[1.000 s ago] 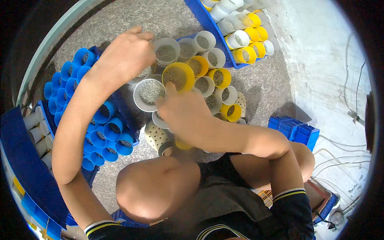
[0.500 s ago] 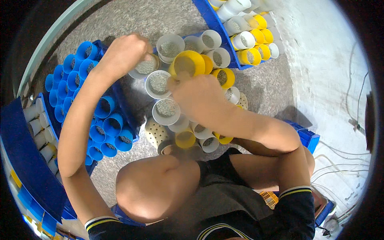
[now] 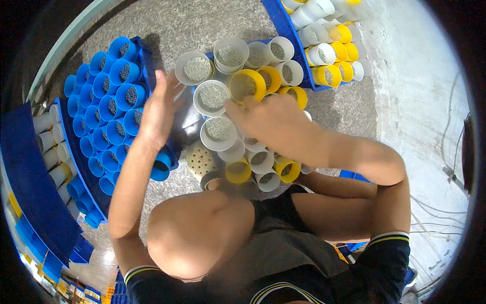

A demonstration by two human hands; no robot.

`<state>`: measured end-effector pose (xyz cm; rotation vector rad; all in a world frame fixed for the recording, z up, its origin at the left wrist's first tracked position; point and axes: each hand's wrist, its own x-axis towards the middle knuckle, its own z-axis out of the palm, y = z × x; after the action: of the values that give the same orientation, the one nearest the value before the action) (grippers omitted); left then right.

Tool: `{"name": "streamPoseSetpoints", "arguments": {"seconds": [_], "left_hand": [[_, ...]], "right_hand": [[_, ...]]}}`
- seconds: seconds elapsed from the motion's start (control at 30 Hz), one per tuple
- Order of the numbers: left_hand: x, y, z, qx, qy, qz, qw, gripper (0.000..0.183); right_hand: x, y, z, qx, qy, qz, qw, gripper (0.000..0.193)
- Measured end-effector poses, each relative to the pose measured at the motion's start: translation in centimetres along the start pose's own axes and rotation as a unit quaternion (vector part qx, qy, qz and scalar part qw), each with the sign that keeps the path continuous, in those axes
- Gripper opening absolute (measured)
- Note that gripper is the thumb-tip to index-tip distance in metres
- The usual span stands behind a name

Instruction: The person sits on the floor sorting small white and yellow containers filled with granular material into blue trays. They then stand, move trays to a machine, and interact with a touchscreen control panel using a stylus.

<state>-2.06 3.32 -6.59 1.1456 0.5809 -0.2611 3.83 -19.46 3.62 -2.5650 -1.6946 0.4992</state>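
Observation:
My left hand is open, fingers spread, between the blue cups and a white cup of pale pellets; nothing is in it. My right hand, partly blurred, has its fingers closed at the near rim of a yellow cup with grey pellets in it. Its thumb side lies close to a white cup of pale pellets. Another white cup of pellets stands nearer me. More white and yellow cups, such as a yellow cup, cluster under and around my right hand, which hides some.
On the left, a blue crate holds rows of blue cups with dark pellets. A second blue crate with white and yellow cups is at the far right. A perforated pale shoe rests by my knee. Cables run along the white wall.
My left hand has let go of the white cup and drawn back toward me, opening. The right hand stays at the yellow cup. The whole view has shifted slightly.

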Motion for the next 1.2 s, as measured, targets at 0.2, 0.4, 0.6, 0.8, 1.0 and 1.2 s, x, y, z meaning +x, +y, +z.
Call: {"name": "streamPoseSetpoints", "arguments": {"seconds": [0.2,0.4,0.6,0.8,1.0,1.2], "left_hand": [[-0.3,-2.2,2.8,-0.042,-0.026,0.032,0.998,0.077],[0.0,-4.7,2.0,-0.081,0.056,0.045,0.994,0.083],[-0.7,-7.8,3.7,-0.237,0.027,-0.018,0.971,0.075],[-1.3,-8.1,4.5,-0.259,0.06,-0.022,0.964,0.073],[-1.7,-7.2,4.4,-0.245,0.037,0.015,0.969,0.083],[-2.5,-5.9,4.8,-0.147,0.02,0.041,0.988,0.072]], "right_hand": [[0.6,6.4,-2.4,-0.057,0.081,0.011,0.995,0.042],[-1.6,8.1,0.0,0.137,0.015,0.118,0.983,0.046],[-0.8,8.4,4.8,0.339,-0.05,0.105,0.934,0.046],[-1.0,8.4,5.2,0.38,-0.046,0.107,0.918,0.041],[-0.9,9.1,4.8,0.377,-0.04,0.112,0.919,0.036],[0.3,9.1,5.1,0.348,-0.055,0.134,0.926,0.046]]}}
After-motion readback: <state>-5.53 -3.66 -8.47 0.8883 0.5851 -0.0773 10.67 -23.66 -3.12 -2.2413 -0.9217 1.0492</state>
